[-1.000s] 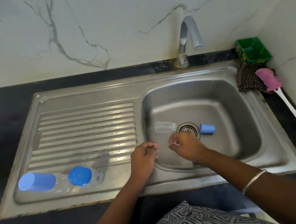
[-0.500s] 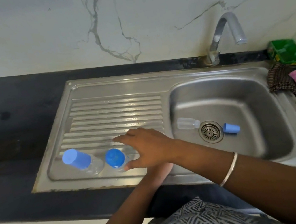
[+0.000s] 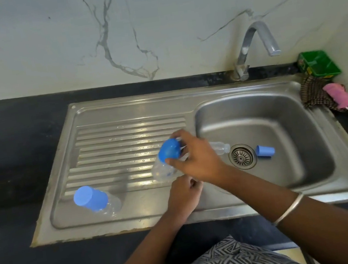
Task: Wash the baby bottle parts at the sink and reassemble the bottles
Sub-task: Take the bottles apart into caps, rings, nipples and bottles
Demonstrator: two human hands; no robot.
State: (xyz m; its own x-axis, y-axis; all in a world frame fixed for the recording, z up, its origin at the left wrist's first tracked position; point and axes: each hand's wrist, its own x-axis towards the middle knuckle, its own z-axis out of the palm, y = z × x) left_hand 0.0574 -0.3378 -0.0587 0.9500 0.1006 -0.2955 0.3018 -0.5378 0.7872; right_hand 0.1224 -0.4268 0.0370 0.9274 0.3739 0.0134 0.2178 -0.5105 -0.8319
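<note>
Nearest the camera, at lower centre of the frame, the left hand (image 3: 183, 194) hung with fingers curled over the sink's front rim, whether holding anything could not be told, while just beyond it the right hand (image 3: 197, 157) had its grip wrapped round a capped bottle (image 3: 168, 158) lifted over the drainboard (image 3: 124, 139). Three bottles and three blue caps were counted: that one, a second capped bottle (image 3: 96, 201) lying at lower left, and an uncapped bottle (image 3: 221, 147) in the basin (image 3: 279, 116) with its loose cap (image 3: 265, 151) past the drain. The tap (image 3: 252, 45) at upper right ran dry, so washing and reassembly seemingly remained largely undone.
</note>
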